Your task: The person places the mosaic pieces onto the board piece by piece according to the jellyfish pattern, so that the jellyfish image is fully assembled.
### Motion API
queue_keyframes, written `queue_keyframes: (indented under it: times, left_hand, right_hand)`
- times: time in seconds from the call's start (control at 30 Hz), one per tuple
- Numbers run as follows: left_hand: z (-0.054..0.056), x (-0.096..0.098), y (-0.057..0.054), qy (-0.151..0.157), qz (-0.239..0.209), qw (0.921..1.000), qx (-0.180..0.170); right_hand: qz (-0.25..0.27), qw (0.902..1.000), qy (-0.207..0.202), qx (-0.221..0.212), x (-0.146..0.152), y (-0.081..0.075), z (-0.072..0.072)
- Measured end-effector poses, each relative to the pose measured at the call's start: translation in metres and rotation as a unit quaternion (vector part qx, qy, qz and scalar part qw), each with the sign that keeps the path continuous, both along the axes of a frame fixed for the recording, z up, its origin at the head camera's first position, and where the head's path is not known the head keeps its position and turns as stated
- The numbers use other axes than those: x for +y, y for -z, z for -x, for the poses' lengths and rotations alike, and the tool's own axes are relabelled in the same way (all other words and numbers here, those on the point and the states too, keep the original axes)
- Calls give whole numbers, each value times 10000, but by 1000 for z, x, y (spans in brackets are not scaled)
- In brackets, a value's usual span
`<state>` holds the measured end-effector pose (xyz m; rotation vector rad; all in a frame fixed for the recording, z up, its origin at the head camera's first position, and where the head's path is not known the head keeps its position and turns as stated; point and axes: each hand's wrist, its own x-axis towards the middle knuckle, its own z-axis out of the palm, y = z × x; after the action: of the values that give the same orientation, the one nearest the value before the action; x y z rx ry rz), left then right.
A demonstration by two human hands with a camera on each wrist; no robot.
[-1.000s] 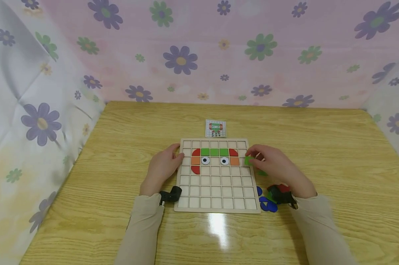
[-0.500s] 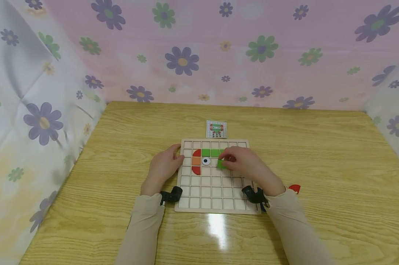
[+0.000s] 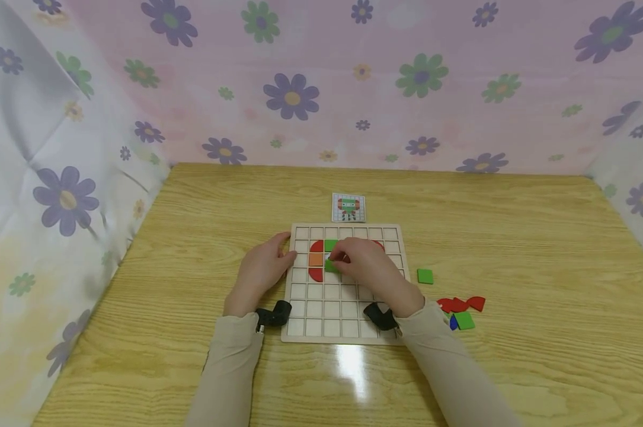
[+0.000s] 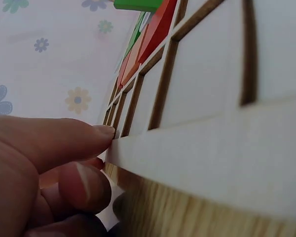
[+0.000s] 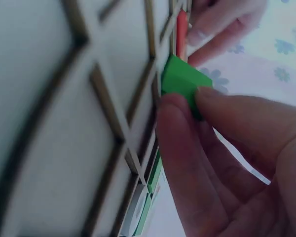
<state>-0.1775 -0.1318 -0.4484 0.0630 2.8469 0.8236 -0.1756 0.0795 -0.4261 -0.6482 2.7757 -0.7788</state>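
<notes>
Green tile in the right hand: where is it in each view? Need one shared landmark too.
Head: green tile just below and slightly right of image centre, pinched by the right hand over the board's upper part.
Left wrist: green tile cut off by the top edge, slightly left of middle.
Right wrist: green tile above and right of centre.
Shared landmark: grid board, in all three.

Right hand farther left, green tile carried leftward across grid board

Over the wooden grid board, the right hand blocked the far middle; near-left cells lay free. Loose tiles obstructed the right.
</notes>
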Motion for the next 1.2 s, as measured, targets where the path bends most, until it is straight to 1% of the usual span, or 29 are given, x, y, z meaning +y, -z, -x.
queue_keyframes:
  times: [0.1,0.27,0.53,0.67,0.87,1.0,1.1,1.2]
  left_hand:
    - [0,0,0,2,49,10000,-17]
    - [0,2,-1,36,118,9999,-31]
    - [-1,3,-2,60,188,9998,-32]
    - [0,3,-2,74,190,9998,-49]
    - [-1,0,-4,31,183,9998,-60]
    - [0,0,-3,44,141,9999,-40]
    - [-1,0,-2,59,120,9999,-75]
    - [0,3,-2,90,104,9999,-60]
  right_hand:
    - [-90,9998,-82,153,-1,1,-2]
    - [-171,9991,-241,291,-1,2,-5]
    - [-415,9965,-353,629,-4,5,-8]
    - [-409,9971,-344,544,-4,4,-8]
    - [-81,9995,-285,115,2,1,-5]
    - [-127,9996,-189,185,13,0,-3]
    - [-205,9995,-14,236,24,-1,-6]
    - [-160,9995,99,251,40,-5,-9]
